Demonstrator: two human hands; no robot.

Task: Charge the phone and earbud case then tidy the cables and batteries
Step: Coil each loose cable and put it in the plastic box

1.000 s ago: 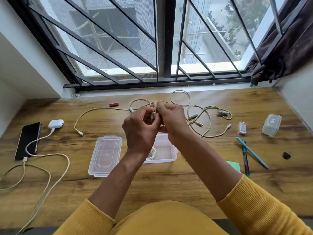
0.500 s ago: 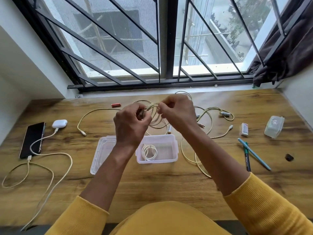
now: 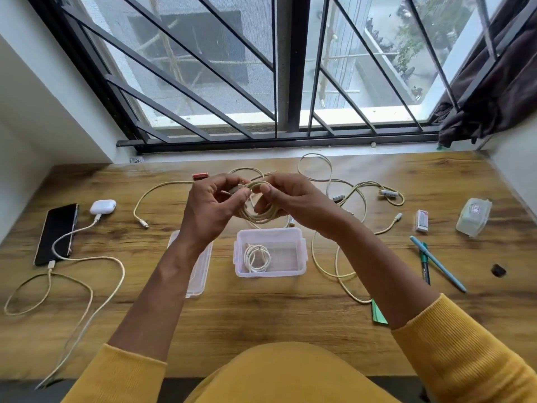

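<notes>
Both hands hold a cream cable coil (image 3: 259, 217) above the desk's middle. My left hand (image 3: 213, 209) pinches its plug end and my right hand (image 3: 293, 199) grips the loops. Its loose tail (image 3: 334, 269) trails down to the right of the clear open box (image 3: 300, 251), where a white coiled cable (image 3: 257, 258) lies. At far left the black phone (image 3: 56, 232) and the white earbud case (image 3: 102, 206) each have a cable plugged in. A tangle of cream cables (image 3: 363, 193) with batteries lies behind my right hand. Another cream cable (image 3: 145, 209) lies at centre left.
The box lid (image 3: 200, 274) lies under my left forearm. A red battery (image 3: 200, 175) sits at the back. To the right are a small white pack (image 3: 422, 220), a clear small container (image 3: 473, 216), two pens (image 3: 433, 261), a black bit (image 3: 498, 270) and a green note (image 3: 377, 314).
The coil in my hands has gained loops and dropped slightly lower. My hands moved apart from a tight clasp, and the tail was drawn nearer on the right.
</notes>
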